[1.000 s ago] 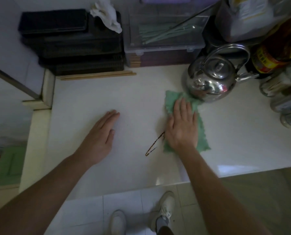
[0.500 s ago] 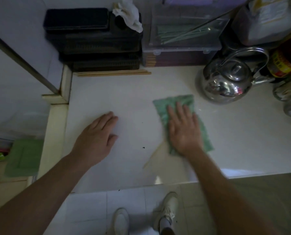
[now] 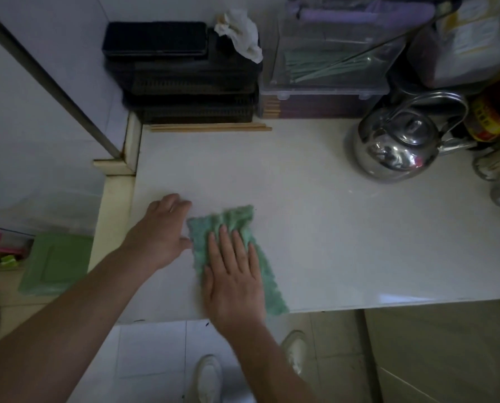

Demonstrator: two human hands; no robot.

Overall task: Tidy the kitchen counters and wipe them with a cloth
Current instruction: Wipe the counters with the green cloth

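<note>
A green cloth [image 3: 234, 221] lies flat on the white counter [image 3: 330, 228], near its front edge. My right hand [image 3: 232, 274] presses flat on the cloth with fingers spread, covering its middle. My left hand [image 3: 160, 231] rests palm down on the counter just left of the cloth, its thumb touching the cloth's left edge, holding nothing.
A steel kettle [image 3: 400, 144] stands at the back right, with bottles and jars [image 3: 496, 120] beside it. Black stacked trays [image 3: 184, 74] with a crumpled white tissue [image 3: 240, 33], a clear plastic box [image 3: 330, 59] and chopsticks [image 3: 211, 128] line the back. A green board [image 3: 53, 263] sits low left.
My right hand has slid the cloth left and toward the front edge, away from the kettle. The brown streak on the counter is gone. My left hand stays flat, now beside the cloth.
</note>
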